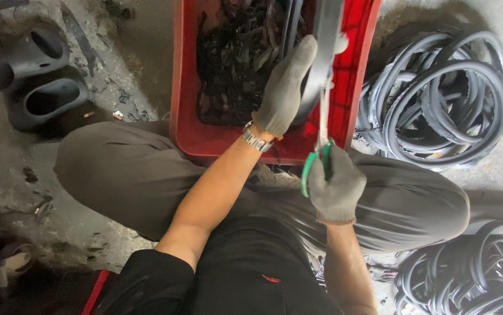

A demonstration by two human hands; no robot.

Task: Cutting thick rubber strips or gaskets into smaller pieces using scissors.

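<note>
Evenly lit by soft, diffuse daylight, brightest on the concrete floor (146, 52) toward the upper right corner. Dim along the lower left edge, nearly black there. Soft shadows only, one under the red crate (353, 70), one beneath the bent knees. Faint sheen on the rubber rings (438, 99) (no hard glare). Slightly smeared around the raised left hand (286, 87). Mild wide-angle stretch at the edges.

Workshop: rubber rings (444, 96), scrap crate (345, 76)
</note>
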